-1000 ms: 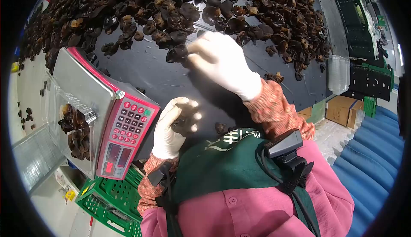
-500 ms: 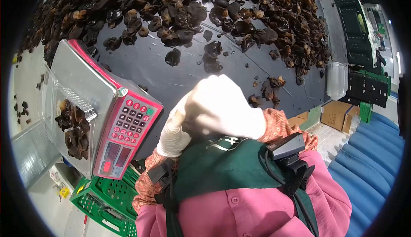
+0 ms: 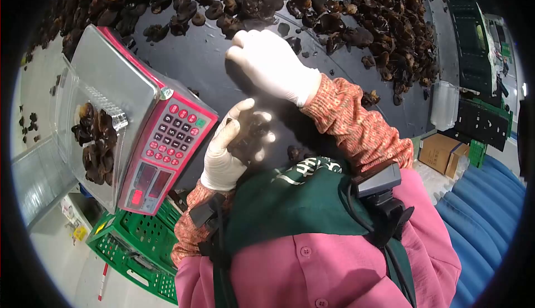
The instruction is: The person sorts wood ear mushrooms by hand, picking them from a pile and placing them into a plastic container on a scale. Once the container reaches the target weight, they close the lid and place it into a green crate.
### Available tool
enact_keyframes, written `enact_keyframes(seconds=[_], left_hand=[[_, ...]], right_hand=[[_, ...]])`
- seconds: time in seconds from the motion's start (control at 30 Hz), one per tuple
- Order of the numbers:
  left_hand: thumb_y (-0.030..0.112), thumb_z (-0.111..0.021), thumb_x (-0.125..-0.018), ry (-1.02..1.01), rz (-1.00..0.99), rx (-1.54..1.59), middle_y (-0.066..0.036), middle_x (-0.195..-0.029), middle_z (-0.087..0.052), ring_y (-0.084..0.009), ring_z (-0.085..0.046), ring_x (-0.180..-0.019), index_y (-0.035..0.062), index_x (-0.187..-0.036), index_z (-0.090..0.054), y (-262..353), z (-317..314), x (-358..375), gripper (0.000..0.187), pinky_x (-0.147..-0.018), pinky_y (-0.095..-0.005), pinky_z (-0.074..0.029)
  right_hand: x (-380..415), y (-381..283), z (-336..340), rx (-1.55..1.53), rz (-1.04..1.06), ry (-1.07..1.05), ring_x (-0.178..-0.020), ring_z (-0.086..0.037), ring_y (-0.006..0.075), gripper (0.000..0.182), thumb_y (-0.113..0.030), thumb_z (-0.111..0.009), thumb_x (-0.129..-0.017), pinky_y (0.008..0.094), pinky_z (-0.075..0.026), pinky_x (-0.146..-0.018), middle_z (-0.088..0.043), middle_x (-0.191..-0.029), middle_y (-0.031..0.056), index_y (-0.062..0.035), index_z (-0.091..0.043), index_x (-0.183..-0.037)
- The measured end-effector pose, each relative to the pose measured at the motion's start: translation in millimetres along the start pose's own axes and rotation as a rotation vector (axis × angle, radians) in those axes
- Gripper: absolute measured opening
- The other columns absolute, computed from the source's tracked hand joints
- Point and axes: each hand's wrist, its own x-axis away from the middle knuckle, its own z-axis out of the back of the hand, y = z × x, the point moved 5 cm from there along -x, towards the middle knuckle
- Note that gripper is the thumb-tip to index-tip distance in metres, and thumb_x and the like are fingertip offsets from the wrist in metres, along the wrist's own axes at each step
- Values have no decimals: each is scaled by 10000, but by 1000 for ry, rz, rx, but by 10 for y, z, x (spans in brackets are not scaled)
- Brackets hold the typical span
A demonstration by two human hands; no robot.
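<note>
Finger gaps could drop wood ears (image 3: 244,142) from my cupped left hand (image 3: 222,153); I can't tell what my curled right hand (image 3: 271,66) holds.

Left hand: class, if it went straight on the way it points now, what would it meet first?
Probably the right hand, which lies ahead of the left hand in this view; depth is unclear, so it might pass below or above.
</note>
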Motion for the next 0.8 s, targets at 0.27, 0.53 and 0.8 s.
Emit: enact_keyframes(seconds=[0.27,0.53,0.8], left_hand=[[194,-599,-948,86,-93,-298,-164,-1245,-588,-231,-661,-964,-24,-1461,-375,100,-260,-17,600,-654,-287,-585],[81,-660,-919,99,-90,-354,-83,-1114,-641,-125,-645,-863,2,-1414,-466,-5,-283,60,537,-665,-248,-555],[39,-686,-891,-71,218,-491,-54,-1143,-651,-94,-617,-923,21,-1309,-570,-147,-424,153,434,-745,-237,-517]], right_hand=[[504,-329,617,-781,-428,-18,-705,-601,85,160,-40,-653,-887,262,-509,-626,-633,-906,42,-14,-661,-1045],[890,-707,645,-383,-59,20,-876,-665,314,325,17,-645,-777,409,-533,-764,-695,-1018,105,-69,-666,-1090],[941,-609,920,-351,-191,53,-804,-653,273,171,-80,-676,-827,379,-519,-710,-650,-867,88,-84,-693,-997]])
